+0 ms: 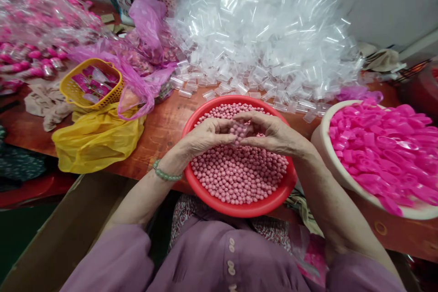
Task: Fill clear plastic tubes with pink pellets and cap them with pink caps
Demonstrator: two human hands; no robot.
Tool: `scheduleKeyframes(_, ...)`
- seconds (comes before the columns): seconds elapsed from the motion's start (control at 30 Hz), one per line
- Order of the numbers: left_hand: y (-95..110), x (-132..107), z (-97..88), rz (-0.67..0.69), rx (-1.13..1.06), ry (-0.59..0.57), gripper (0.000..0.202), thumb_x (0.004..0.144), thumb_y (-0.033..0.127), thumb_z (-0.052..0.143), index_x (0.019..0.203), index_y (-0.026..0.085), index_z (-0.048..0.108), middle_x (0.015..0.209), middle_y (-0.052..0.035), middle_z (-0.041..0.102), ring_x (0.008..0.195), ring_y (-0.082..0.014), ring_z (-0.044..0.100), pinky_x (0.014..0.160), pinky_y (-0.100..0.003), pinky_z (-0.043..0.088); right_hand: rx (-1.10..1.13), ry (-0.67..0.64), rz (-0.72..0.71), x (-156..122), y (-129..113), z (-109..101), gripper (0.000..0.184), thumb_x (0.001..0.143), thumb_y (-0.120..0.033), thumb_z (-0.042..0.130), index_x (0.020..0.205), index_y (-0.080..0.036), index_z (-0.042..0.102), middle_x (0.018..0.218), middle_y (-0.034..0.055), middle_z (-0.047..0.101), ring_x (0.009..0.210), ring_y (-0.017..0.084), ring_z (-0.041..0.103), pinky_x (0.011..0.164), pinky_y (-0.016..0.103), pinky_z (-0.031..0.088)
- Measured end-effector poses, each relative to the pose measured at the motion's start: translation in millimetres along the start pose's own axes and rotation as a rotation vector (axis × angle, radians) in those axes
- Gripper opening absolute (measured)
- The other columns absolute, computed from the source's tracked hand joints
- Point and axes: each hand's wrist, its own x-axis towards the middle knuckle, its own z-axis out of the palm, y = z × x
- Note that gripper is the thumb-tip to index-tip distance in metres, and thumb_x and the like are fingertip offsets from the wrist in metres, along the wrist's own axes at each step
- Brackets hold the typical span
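Observation:
A small clear plastic tube (238, 131) filled with pink beads is between my two hands, above a red basin (241, 210). My left hand (210, 136) pinches its left side between thumb and fingers. Around the other side curve the thumb and fingers of my right hand (273, 133), closed on the same tube. Loose pink beads (236, 175) lie in the basin beneath both hands. The tube's ends are partly covered by my fingers.
Behind the basin rises a large heap of clear plastic tubes (263, 32). To the right stands a white tub (323, 125) of bright pink plastic pieces (386, 146). A yellow basket (102, 98), a yellow bag (99, 139) and a purple bag (147, 27) are on the left.

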Motion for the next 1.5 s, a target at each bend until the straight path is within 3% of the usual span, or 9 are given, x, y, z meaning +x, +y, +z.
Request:
scheduleKeyframes(0.13, -5.2, 1.3, -0.9, -0.018, -0.02, 0.01, 0.034, 0.071, 0.03, 0.085, 0.099, 0.014, 0.075, 0.099, -0.0083, 0.076, 0.088, -0.0173, 0.07, 0.083, -0.032, 0.057, 0.103, 0.016, 0.031, 2.8, 1.5, 3.5, 0.041, 0.08, -0.035, 0.079, 0.118, -0.022, 0.069, 0.102, 0.0042, 0.071, 0.083, 0.017, 0.065, 0.077, 0.032, 0.056)
scheduleKeyframes(0.33, -9.7, 4.4, -4.2, -0.017, -0.055, 0.04, 0.034, 0.067, 0.034, 0.089, 0.088, 0.013, 0.073, 0.081, -0.0042, 0.071, 0.074, -0.0127, 0.065, 0.077, -0.028, 0.056, 0.074, 0.173, -0.014, 0.4, 8.6, 13.2, 0.027, 0.083, -0.042, 0.077, 0.1, -0.022, 0.073, 0.09, 0.0028, 0.068, 0.08, 0.016, 0.061, 0.074, 0.03, 0.049)
scheduleKeyframes(0.6, -12.8, 1.4, -11.3, -0.028, -0.023, 0.079, 0.03, 0.071, 0.031, 0.086, 0.089, 0.013, 0.07, 0.087, -0.0039, 0.071, 0.077, -0.0114, 0.064, 0.076, -0.024, 0.053, 0.186, 0.195, 0.105, 6.7, 14.3, 26.2, 0.044, 0.075, -0.053, 0.08, 0.078, -0.02, 0.052, 0.075, -0.0023, 0.053, 0.067, 0.011, 0.047, 0.061, 0.025, 0.04)
scheduleKeyframes(0.83, -10.7, -5.8, -12.7, 0.01, -0.083, 0.291, 0.036, 0.071, 0.03, 0.085, 0.095, 0.014, 0.064, 0.091, -0.0021, 0.071, 0.079, -0.0114, 0.069, 0.076, -0.024, 0.057, -0.196, -0.05, 0.101, -38.8, 1.1, 20.1, 0.018, 0.09, -0.035, 0.069, 0.087, -0.02, 0.06, 0.087, 0.0026, 0.067, 0.08, 0.017, 0.058, 0.076, 0.031, 0.045)
scheduleKeyframes(1.03, -0.1, -10.5, 5.4, 0.136, 0.04, 0.273, 0.03, 0.079, 0.03, 0.08, 0.098, 0.017, 0.061, 0.09, -0.0037, 0.075, 0.085, -0.016, 0.073, 0.078, -0.029, 0.06, -0.49, 0.379, 0.194, -69.1, 21.9, -10.3, 0.011, 0.094, -0.031, 0.061, 0.1, -0.023, 0.066, 0.098, 0.0077, 0.071, 0.092, 0.024, 0.064, 0.087, 0.041, 0.05)
scheduleKeyframes(1.17, 9.9, -14.8, 16.8, 0.112, 0.138, 0.222, 0.023, 0.079, 0.028, 0.08, 0.097, 0.017, 0.069, 0.09, -0.0043, 0.077, 0.086, -0.0174, 0.074, 0.081, -0.029, 0.061, -0.752, 0.392, 0.237, -58.0, 41.1, -28.6, 0.015, 0.093, -0.025, 0.058, 0.102, -0.02, 0.068, 0.105, 0.0123, 0.071, 0.105, 0.031, 0.061, 0.1, 0.05, 0.045)
scheduleKeyframes(1.27, 18.2, -21.6, 18.0, 0.11, 0.155, 0.308, 0.018, 0.082, 0.026, 0.078, 0.099, 0.023, 0.073, 0.092, -0.0029, 0.078, 0.087, -0.0174, 0.074, 0.079, -0.028, 0.062, -0.825, 0.474, 0.312, -67.5, 47.4, -42.1, 0.019, 0.093, -0.023, 0.054, 0.105, -0.021, 0.069, 0.108, 0.0121, 0.07, 0.106, 0.031, 0.06, 0.099, 0.048, 0.045)
scheduleKeyframes(1.4, 20.7, -23.6, 13.6, 0.096, 0.269, 0.333, 0.017, 0.076, 0.029, 0.083, 0.092, 0.026, 0.078, 0.093, -0.0024, 0.078, 0.084, -0.0187, 0.073, 0.075, -0.027, 0.063, -0.989, 0.647, 0.589, -122.8, 53.1, -66.5, 0.024, 0.092, -0.02, 0.05, 0.107, -0.018, 0.069, 0.106, 0.0147, 0.07, 0.103, 0.032, 0.059, 0.098, 0.05, 0.043)
scheduleKeyframes(1.5, 16.2, -19.9, 15.5, 0.083, 0.332, 0.368, 0.016, 0.076, 0.033, 0.083, 0.091, 0.027, 0.079, 0.095, -0.0026, 0.078, 0.085, -0.0204, 0.073, 0.076, -0.03, 0.064, -1.059, 0.664, 0.755, -169.0, 59.3, -81.7, 0.023, 0.09, -0.023, 0.053, 0.104, -0.017, 0.071, 0.102, 0.0163, 0.07, 0.099, 0.033, 0.059, 0.096, 0.051, 0.044)
